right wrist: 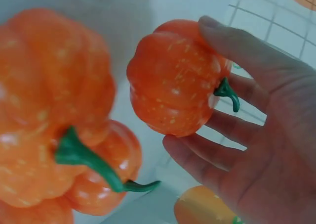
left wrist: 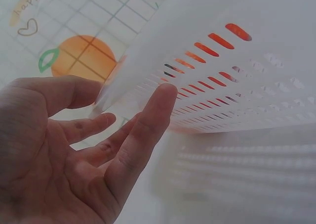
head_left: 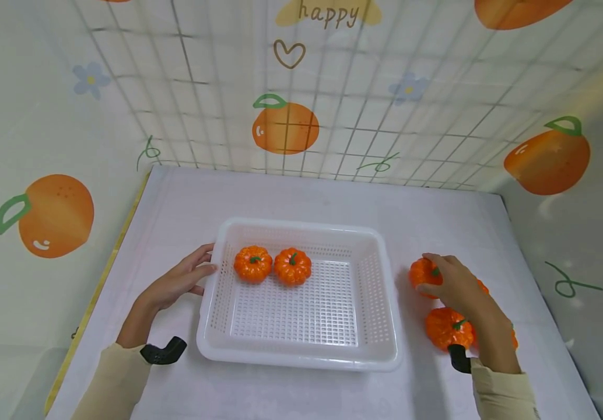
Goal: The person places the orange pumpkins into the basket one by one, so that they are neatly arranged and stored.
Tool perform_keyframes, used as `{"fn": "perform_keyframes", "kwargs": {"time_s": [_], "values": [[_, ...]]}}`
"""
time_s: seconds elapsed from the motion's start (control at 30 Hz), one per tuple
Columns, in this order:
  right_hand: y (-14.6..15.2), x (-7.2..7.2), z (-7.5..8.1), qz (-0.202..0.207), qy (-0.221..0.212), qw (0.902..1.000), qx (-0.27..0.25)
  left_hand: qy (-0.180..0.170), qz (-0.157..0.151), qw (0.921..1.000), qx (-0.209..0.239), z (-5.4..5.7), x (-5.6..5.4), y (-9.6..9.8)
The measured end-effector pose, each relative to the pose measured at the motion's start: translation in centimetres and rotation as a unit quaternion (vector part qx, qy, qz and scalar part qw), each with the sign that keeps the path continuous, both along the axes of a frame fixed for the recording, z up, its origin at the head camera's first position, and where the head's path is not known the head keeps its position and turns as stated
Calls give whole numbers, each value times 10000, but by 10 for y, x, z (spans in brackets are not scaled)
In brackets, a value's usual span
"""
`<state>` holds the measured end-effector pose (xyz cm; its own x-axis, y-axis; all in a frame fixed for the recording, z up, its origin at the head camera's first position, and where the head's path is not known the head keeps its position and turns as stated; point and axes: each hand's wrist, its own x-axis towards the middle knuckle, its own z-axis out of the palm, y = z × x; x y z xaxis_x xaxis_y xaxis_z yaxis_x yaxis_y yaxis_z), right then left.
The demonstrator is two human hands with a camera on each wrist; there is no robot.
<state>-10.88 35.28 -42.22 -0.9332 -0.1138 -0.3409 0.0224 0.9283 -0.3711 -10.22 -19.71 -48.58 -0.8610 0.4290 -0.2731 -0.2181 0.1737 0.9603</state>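
Note:
A white perforated plastic basket stands in the middle of the table with two small orange pumpkins, one beside the other, along its back left. At the basket's left wall is my left hand, its fingers loosely extended and the fingertips right at the wall. To the right of the basket, my right hand holds another orange pumpkin with a green stem, thumb on one side and fingers on the other. Several more pumpkins, such as this one, lie close beneath the right wrist, partly hidden by the arm.
A white cloth covers the table. Behind it rises a wire grid under a sheet printed with oranges, and printed sheets hang at both sides. Each wrist carries a black camera mount, such as the left one.

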Motion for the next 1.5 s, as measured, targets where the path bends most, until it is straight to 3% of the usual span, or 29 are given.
{"fn": "perform_keyframes", "kwargs": {"time_s": [0.2, 0.57, 0.93, 1.1, 1.5], "values": [[-10, -2, 16, -146, 47, 9999, 76, -48, 10, 10000, -1, -1, 0, 0], [-32, -3, 46, 189, 553, 9983, 29, -32, 15, 10000, 27, -4, -1, -1], [-63, -6, 63, 373, 925, 9950, 18, -23, 9, 10000, 22, -4, 0, -1], [-78, -9, 68, 688, 1200, 9902, -210, 10, 14, 10000, 19, -1, 0, -1], [-123, -15, 62, 1177, 1198, 9855, -244, 29, 61, 10000, -63, 1, 1, -1]]}}
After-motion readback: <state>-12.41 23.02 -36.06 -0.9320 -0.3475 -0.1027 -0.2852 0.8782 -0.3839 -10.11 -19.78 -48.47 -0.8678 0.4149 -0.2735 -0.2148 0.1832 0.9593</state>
